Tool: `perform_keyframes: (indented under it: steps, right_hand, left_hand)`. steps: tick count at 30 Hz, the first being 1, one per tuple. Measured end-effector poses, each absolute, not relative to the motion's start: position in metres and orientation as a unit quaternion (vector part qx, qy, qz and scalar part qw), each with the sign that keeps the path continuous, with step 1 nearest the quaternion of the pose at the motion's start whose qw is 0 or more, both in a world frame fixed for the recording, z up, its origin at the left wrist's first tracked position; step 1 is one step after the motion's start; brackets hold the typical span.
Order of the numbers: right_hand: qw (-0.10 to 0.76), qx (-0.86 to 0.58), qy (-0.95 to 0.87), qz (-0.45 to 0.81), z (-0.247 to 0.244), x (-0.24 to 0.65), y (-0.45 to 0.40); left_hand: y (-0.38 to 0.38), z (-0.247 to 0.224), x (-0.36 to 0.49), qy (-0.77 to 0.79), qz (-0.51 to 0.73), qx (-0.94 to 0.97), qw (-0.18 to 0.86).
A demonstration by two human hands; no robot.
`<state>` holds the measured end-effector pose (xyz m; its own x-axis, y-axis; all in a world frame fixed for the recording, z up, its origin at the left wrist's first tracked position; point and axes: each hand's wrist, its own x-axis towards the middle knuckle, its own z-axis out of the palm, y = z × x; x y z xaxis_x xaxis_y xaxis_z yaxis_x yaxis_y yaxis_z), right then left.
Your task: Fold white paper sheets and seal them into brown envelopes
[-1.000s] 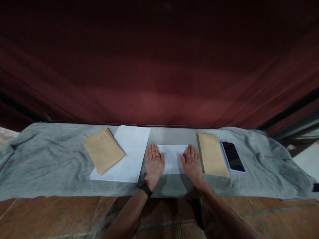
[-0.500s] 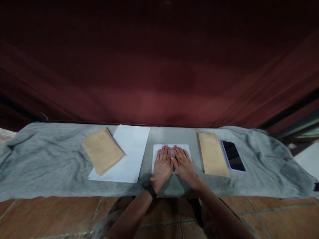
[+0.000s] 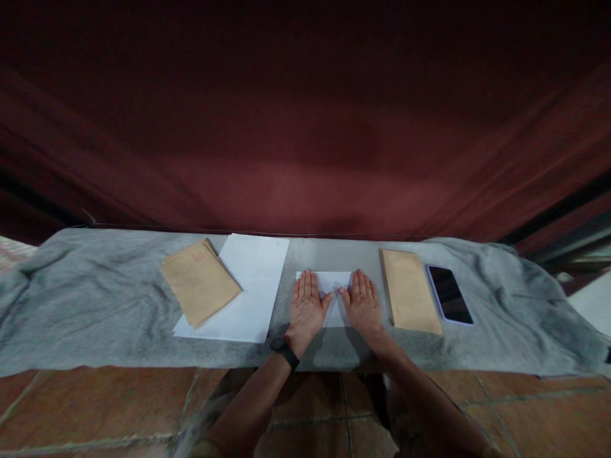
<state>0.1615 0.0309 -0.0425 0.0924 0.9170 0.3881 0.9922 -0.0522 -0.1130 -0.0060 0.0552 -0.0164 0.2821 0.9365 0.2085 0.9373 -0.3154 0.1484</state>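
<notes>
A small white sheet of paper (image 3: pixel 335 316), which looks folded, lies on the grey cloth in front of me. My left hand (image 3: pixel 306 308) rests flat on its left side, fingers stretched away from me and thumb pointing inward. On the right side of the paper my right hand (image 3: pixel 363 305) lies flat in the same way. A gap between the two thumbs shows the paper's middle. Neither hand grips anything; the palms cover the paper's side edges.
Brown envelopes (image 3: pixel 200 283) lie at the left, partly over larger white sheets (image 3: pixel 255 273). To the right are another brown envelope stack (image 3: pixel 411 292) and a phone (image 3: pixel 450 295) with a dark screen. A grey cloth (image 3: pixel 109 299) covers the surface, below a dark red backdrop (image 3: pixel 305 140).
Both hands have slid apart across the paper, the left one leftward and the right one rightward, uncovering its middle. The view has shifted slightly.
</notes>
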Motion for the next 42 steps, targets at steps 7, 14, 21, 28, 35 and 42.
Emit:
perform_keyframes:
  steps: [7, 14, 21, 28, 35, 42]
  right_hand:
    - [0.178, -0.712, -0.666, -0.133, -0.043, 0.169, 0.025]
    - [0.171, -0.710, -0.671, -0.126, -0.043, 0.178, 0.017]
    - [0.179, -0.656, -0.732, -0.051, -0.031, 0.183, 0.015]
    - [0.172, -0.526, -0.825, 0.110, -0.013, 0.177, 0.016]
    - [0.159, -0.482, -0.842, 0.185, 0.000, 0.176, 0.018]
    - [0.146, -0.476, -0.852, 0.162, -0.002, 0.165, 0.020]
  left_hand:
    - [0.052, -0.017, -0.010, -0.605, -0.123, -0.787, 0.015]
    - [0.051, -0.016, -0.017, -0.595, -0.138, -0.791, 0.000]
    - [0.032, -0.005, -0.010, -0.409, -0.158, -0.897, -0.065]
    - [0.020, -0.005, -0.013, -0.350, -0.161, -0.918, -0.090]
    - [0.003, -0.010, -0.023, -0.299, -0.137, -0.938, -0.111]
    - [-0.017, 0.002, -0.023, -0.270, -0.120, -0.946, -0.135]
